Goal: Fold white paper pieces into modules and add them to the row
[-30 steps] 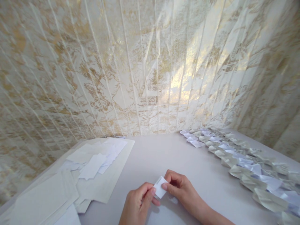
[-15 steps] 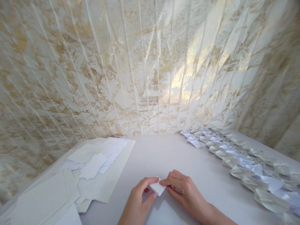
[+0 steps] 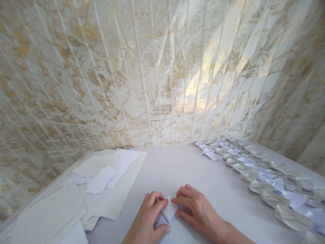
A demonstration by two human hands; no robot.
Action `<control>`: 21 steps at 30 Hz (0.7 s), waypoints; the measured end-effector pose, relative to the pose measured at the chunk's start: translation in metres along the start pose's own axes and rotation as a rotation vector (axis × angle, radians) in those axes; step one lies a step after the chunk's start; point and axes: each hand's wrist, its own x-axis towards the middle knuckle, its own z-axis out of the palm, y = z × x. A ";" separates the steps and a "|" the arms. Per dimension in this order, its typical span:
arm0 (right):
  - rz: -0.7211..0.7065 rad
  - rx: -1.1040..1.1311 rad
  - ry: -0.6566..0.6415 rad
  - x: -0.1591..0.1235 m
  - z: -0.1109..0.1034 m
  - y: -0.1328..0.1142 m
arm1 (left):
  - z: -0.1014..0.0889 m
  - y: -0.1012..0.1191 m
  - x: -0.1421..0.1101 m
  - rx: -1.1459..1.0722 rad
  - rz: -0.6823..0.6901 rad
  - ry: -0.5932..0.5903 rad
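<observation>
Between my two hands a small folded piece of white paper (image 3: pixel 169 210) rests at the table surface, one corner pointing away from me and one toward me. My left hand (image 3: pixel 151 215) has its fingertips at the paper's upper left edge, while its thumb sits lower, near the bottom corner. From the other side, my right hand (image 3: pixel 196 208) pinches in with the index finger at the upper right edge and the thumb by the right side. Fingers are curled in on both hands, and the underside of the paper is hidden.
To the left lie loose white sheets (image 3: pixel 101 179) and a stack of cut paper (image 3: pixel 43 217). Rows of folded paper pieces (image 3: pixel 269 200) run along the right of the pale table (image 3: pixel 167 169). A white and gold curtain (image 3: pixel 142 74) hangs behind.
The folded paper has come down toward me and now lies with its corner pointing forward. My left thumb has moved lower, and my fingertips have shifted to the paper's upper edges.
</observation>
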 end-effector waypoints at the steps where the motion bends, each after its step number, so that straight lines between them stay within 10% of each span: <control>1: -0.015 -0.024 -0.015 0.000 0.000 -0.002 | -0.001 0.001 0.000 0.009 0.015 0.001; 10: -0.063 -0.117 -0.046 0.001 0.007 -0.001 | 0.002 -0.003 0.001 0.251 0.157 0.022; 21: 0.237 0.140 0.024 0.005 0.009 0.002 | 0.001 0.000 0.005 0.334 0.030 0.162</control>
